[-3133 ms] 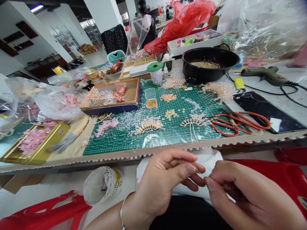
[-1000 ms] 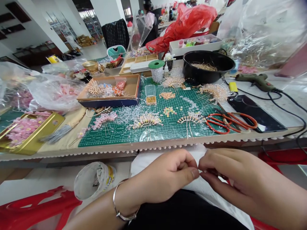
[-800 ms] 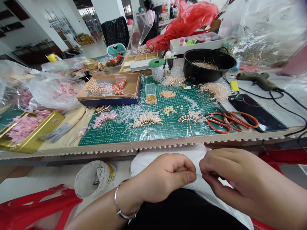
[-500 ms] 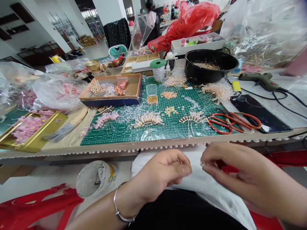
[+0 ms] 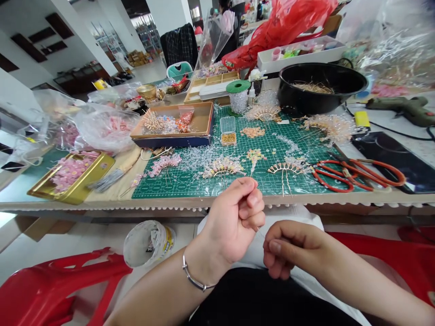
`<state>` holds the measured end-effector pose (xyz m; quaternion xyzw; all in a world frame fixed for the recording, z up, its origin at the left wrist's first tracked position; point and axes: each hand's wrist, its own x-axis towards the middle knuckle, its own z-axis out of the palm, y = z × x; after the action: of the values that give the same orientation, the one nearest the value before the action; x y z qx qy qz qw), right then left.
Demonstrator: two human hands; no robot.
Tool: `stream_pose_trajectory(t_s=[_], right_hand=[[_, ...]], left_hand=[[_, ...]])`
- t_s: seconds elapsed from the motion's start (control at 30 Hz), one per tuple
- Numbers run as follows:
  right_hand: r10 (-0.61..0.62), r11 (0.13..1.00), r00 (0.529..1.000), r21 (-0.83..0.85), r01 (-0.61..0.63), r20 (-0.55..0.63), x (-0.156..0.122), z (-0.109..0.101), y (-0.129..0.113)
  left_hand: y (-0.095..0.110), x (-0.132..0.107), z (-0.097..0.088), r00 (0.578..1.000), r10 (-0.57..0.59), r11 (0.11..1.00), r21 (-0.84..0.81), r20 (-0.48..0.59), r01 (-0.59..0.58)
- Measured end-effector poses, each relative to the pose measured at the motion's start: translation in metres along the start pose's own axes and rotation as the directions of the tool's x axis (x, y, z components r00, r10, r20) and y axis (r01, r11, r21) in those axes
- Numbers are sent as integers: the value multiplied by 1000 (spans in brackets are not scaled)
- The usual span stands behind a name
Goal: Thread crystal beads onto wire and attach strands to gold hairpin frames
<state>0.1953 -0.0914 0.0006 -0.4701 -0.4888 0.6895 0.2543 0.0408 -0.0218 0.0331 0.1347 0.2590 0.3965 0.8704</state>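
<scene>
My left hand (image 5: 234,222) is closed, its thumb and forefinger pinching a small sprig of clear beads (image 5: 253,166) that points upward. A thin wire (image 5: 259,232) comes out below that fist and runs to my right hand (image 5: 292,249), whose fingertips are pinched on it. Both hands are in front of the table edge, above my lap. Beyond them on the green cutting mat (image 5: 183,188) lie a beaded hair comb (image 5: 222,167), a second comb (image 5: 288,169) with bare gold loops, and a small pile of yellowish flower pieces (image 5: 255,155).
Red-handled scissors and pliers (image 5: 360,176) lie right of the combs, beside a dark phone (image 5: 397,158). Behind are a black basin (image 5: 321,97), a bead spool (image 5: 238,97) and a cardboard box (image 5: 173,136). A gold tin (image 5: 73,181) of pink flowers stands left.
My left hand has risen, and the bead sprig now shows above its fingers. My right hand has turned and come down beside it, with wire between them. The view has shifted.
</scene>
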Motion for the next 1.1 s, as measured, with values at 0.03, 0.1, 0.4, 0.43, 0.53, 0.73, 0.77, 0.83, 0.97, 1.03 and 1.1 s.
stream_pose_trajectory(t_s=[0.03,0.1,0.4,0.43,0.53,0.73,0.77,0.83,0.97,1.03,1.1], right_hand=[[-3,1000,1000,7,3,-2,0,-1,0],[-16,1000,1000,14,16,-4,1,-2,0],[-62,989,995,-140,50,-82,5,3,-2],[-69,984,994,-172,53,-87,5,3,-1],[-86,967,991,-247,58,-103,5,2,1],[-172,793,981,-603,82,-93,-5,-2,-1],[-192,765,977,-637,92,-89,-7,-4,-2],[-248,721,962,-685,108,-110,-12,-9,-2],[-404,649,890,-752,116,-210,-24,-23,4],[-443,612,868,-783,110,-225,-30,-32,11],[-445,586,868,-804,98,-219,-36,-39,18]], left_hand=[[0,-1,-1,1000,-8,1000,0,1,8],[-1,-2,-2,1000,-18,1000,5,-6,18],[-7,-1,0,999,4,997,75,-45,-1],[-7,-1,0,999,2,997,77,-45,2],[-7,-1,-1,999,-3,997,79,-43,7],[0,1,-6,999,29,989,148,-27,-25],[2,1,-7,999,41,983,179,-20,-37],[8,1,-10,998,55,969,243,-2,-53],[20,-2,-16,997,70,939,336,15,-71],[24,-3,-18,997,66,926,370,27,-71],[26,-5,-21,998,44,911,409,36,-54]])
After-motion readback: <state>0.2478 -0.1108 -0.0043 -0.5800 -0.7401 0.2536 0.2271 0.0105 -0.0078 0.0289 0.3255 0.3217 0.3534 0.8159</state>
